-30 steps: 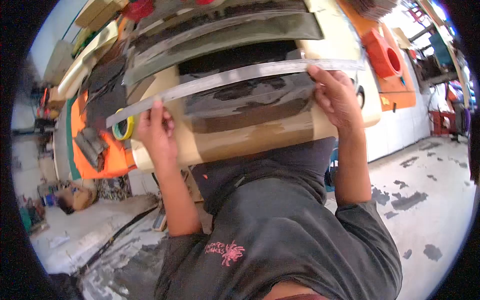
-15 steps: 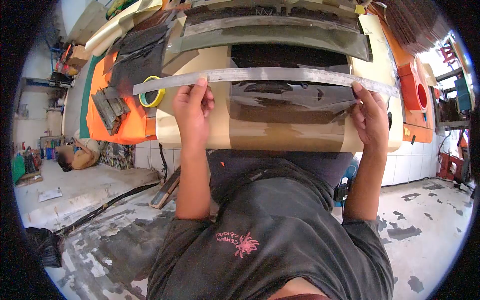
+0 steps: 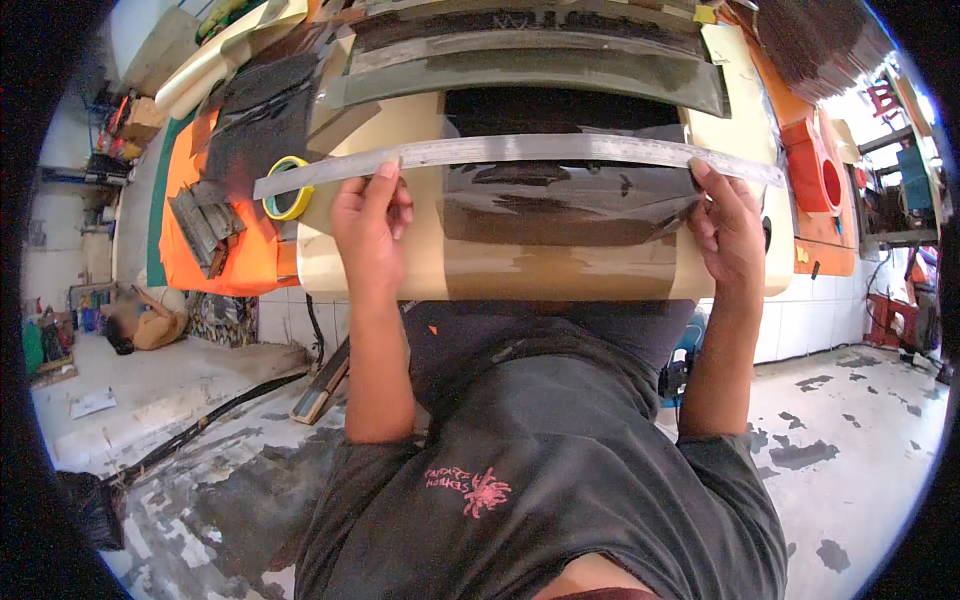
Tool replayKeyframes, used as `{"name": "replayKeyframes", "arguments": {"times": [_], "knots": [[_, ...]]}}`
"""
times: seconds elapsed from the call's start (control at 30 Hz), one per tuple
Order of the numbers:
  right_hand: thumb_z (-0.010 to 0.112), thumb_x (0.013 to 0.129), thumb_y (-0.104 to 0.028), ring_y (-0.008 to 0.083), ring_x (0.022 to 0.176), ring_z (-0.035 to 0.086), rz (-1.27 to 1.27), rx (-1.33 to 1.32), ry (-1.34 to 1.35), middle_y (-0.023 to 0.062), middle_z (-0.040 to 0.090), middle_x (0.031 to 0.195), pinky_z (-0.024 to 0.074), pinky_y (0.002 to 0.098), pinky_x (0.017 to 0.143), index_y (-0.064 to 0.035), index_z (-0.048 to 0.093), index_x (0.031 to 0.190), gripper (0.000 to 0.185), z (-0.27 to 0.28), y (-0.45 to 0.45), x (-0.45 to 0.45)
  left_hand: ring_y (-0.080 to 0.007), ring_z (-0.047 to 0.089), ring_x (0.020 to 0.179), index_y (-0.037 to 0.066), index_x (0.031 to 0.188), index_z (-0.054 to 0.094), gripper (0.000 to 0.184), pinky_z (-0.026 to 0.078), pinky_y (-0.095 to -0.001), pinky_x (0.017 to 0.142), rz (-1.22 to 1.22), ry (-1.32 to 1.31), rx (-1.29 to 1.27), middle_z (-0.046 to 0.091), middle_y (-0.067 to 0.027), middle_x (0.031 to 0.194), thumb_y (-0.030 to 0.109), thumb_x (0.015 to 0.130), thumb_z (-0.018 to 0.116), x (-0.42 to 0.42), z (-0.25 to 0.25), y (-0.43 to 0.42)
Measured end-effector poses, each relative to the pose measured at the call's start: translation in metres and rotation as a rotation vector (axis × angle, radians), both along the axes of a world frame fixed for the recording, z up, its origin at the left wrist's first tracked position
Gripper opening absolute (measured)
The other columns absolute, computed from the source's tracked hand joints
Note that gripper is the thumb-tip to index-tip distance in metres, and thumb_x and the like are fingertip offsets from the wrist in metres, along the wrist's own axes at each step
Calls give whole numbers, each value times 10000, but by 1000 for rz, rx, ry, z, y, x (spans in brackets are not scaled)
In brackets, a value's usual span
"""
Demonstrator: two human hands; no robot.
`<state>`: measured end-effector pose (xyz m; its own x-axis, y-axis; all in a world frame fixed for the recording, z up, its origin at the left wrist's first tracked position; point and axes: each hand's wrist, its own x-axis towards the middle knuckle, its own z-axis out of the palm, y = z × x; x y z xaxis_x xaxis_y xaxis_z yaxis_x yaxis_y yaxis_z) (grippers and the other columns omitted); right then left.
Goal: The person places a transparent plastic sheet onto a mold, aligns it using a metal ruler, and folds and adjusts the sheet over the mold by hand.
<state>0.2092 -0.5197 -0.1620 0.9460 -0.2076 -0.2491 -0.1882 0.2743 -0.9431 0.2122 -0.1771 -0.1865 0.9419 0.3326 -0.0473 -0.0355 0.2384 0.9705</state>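
Observation:
A long metal ruler spans sideways above a dark glossy sheet. My left hand pinches it left of the middle, thumb on top and fingers curled beneath. Near the ruler's right end, my right hand grips it the same way. Under the dark sheet lies cream-coloured material that curves over the table's front edge. A yellow tape roll is beside the ruler's left end, partly covered by it.
Dark strips lie farther back. Orange cloth with dark blocks is at the left, a red-orange holder at the right. A person is low at the far left. Cables cross the floor.
Since a second ago the view has turned and shifted, and the ruler now looks more level. Both hands have kept their grip on it. Over the last half second little has changed.

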Motion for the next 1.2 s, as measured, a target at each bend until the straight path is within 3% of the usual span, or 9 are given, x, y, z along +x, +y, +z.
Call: {"name": "replayKeyframes", "arguments": {"times": [0.23, 0.37, 0.43, 0.5, 0.63, 0.67, 1.0, 1.07, 1.2], "knots": [[666, 910, -205, 33, 390, 377, 35, 25, 28, -22, 500, 693, 225, 193, 319, -34, 557, 976, 213, -8, -8, 2, -60, 494, 509, 57, 890, 603, 209, 298, -182, 416, 10, 25, 29, 582, -8, 696, 251, 903, 680, 0, -3, 4], [677, 900, -211, 33, 375, 359, 61, 76, 19, -30, 495, 670, 226, 189, 321, -48, 562, 945, 205, -9, -9, 2, -66, 497, 514, 51, 902, 603, 228, 304, -179, 424, 18, 84, 20, 585, -15, 702, 273, 931, 645, -1, 3, -1], [683, 895, -214, 32, 376, 361, 26, 45, 47, -39, 486, 651, 225, 190, 323, -49, 565, 941, 208, -6, -7, 1, -69, 503, 525, 51, 913, 602, 247, 311, -180, 431, -102, 49, -6, 589, -18, 709, 295, 945, 625, -3, 4, -3], [683, 894, -216, 32, 376, 361, 63, 81, 27, -43, 486, 639, 225, 190, 325, -48, 567, 927, 206, -9, -8, 2, -69, 507, 538, 53, 908, 601, 266, 316, -183, 433, -12, 88, -1, 593, -16, 717, 315, 947, 623, -4, 6, -14], [677, 899, -218, 26, 380, 356, 98, 90, 10, -39, 485, 597, 224, 188, 338, -44, 572, 842, 211, -12, -11, 3, -62, 497, 542, 66, 885, 607, 288, 314, -186, 434, -51, 107, 92, 577, 5, 710, 344, 906, 679, -5, 10, -16], [698, 868, -262, 57, 409, 396, 105, 76, 2, -24, 479, 571, 252, 220, 361, -47, 557, 723, 295, -5, -10, 2, -62, 497, 542, 66, 885, 607, 288, 314, -186, 434, -58, 106, 92, 577, 5, 710, 344, 906, 679, -5, 10, -18], [703, 874, -243, 54, 432, 428, 75, 72, 49, -19, 503, 613, 275, 201, 367, -12, 564, 800, 279, -6, -11, -3, -25, 428, 542, 79, 907, 617, 170, 287, -191, 445, -106, 115, 121, 519, 65, 715, 229, 888, 695, -4, 13, -27], [662, 896, -194, 32, 428, 402, 74, 110, 13, -28, 494, 641, 248, 174, 350, 9, 575, 950, 227, -6, -10, -5, -25, 432, 551, 79, 914, 619, 160, 288, -194, 448, -121, 106, 99, 521, 64, 728, 219, 889, 690, -4, 13, -25], [678, 880, -202, 49, 460, 440, 114, 93, -2, -20, 510, 645, 284, 197, 376, 30, 601, 926, 249, -5, -14, -8, -37, 450, 576, 80, 924, 617, 144, 304, -204, 468, -124, 119, 71, 530, 59, 762, 208, 893, 675, -6, 13, -26]]}}
